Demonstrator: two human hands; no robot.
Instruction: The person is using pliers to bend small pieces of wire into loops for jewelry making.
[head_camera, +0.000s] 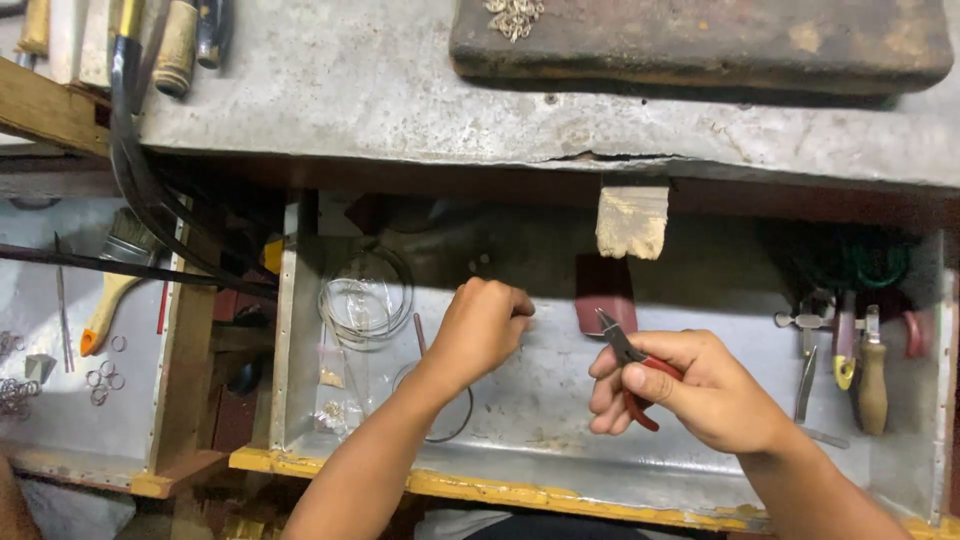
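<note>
- At the far left, in a side compartment, a paintbrush (112, 285) with a pale wooden handle and an orange tip lies slanted, and small metal rings (104, 378) lie scattered just below it.
- Black cables (135, 170) sweep down from the bench top at upper left and cross that compartment.
- Next comes the metal-lined tray (540, 400) under the bench, with a yellow-painted front edge; at its left end a coil of thin silver wire (365, 295) lies flat.
- The left hand (478, 328) hangs over the middle of the tray, curled into a loose fist with the fingertips pinched together; whatever they pinch is too small for me to make out. A larger wire loop (440, 410) shows partly beneath the wrist.
- A dark red block (603, 288) stands against the tray's back wall, under a pale wooden peg (631, 222) that juts from the bench edge.
- The right hand (690, 390) is wrapped around the red-handled pliers (632, 365), the thumb on top; the dark tips point up and left toward the left hand, apart from it, with the jaws nearly together.
- At the right end of the tray lie several tools (850, 360), among them one with a wooden handle and one with a yellow grip.
- Above it all, a dark wooden block (700, 45) rests on the grey bench top, a little pile of metal bits (514, 15) on it.
</note>
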